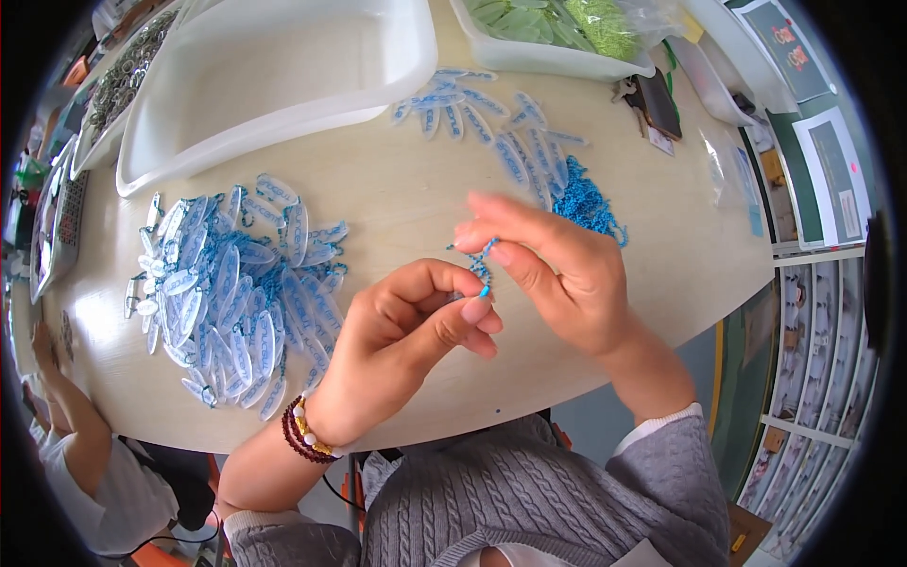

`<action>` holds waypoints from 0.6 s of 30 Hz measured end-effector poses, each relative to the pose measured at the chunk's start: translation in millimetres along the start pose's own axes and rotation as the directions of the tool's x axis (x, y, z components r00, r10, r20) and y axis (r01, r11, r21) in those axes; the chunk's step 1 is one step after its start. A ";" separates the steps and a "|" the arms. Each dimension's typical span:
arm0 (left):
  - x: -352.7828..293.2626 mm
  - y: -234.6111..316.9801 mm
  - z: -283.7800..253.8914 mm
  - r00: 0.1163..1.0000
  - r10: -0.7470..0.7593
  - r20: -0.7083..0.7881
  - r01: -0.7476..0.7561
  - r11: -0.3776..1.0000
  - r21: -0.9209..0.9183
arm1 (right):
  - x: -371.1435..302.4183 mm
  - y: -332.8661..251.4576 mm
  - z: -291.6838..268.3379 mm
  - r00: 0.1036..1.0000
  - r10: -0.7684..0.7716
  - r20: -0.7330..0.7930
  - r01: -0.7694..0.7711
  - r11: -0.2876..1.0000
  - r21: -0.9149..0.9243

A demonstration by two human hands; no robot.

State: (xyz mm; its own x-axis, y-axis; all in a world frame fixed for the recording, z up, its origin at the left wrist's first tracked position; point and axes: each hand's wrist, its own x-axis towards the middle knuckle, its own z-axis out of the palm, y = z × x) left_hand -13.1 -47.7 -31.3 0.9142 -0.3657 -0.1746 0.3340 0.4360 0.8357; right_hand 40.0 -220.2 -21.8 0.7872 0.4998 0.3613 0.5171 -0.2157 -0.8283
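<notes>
Over the middle of the table, a short blue ball chain (482,271) runs between my two hands. My left hand (402,326) pinches its lower end, where a small bright blue bit shows at the thumb tip; whether a tag hangs behind those fingers I cannot tell. Thumb and forefinger of my right hand (572,274) are closed on the chain's upper end. To the left lies a big pile of clear oval tags (236,302) with blue print, blue chains among them. Loose clear tags (529,161) are spread beyond my right hand, beside a heap of blue ball chains (588,203).
A large white tray (274,113) stands at the far left, with a bin of metal rings (128,80) beside it. A white box (567,57) holds green pieces. Keys and a dark case (655,104) lie near it. Another person's arm (76,416) rests at the left edge.
</notes>
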 end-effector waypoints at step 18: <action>2.0 -2.1 -4.5 0.998 0.004 -0.070 -0.002 0.999 0.034 | 0.3 3.5 -1.5 0.951 -0.308 0.014 0.304 0.928 -0.216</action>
State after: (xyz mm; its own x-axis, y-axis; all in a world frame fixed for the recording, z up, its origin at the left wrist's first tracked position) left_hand -10.9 -45.7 -35.8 0.9294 -0.3053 -0.2072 0.3243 0.4082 0.8533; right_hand 42.6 -222.1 -23.9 0.5845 0.5537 0.5931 0.7917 -0.2290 -0.5664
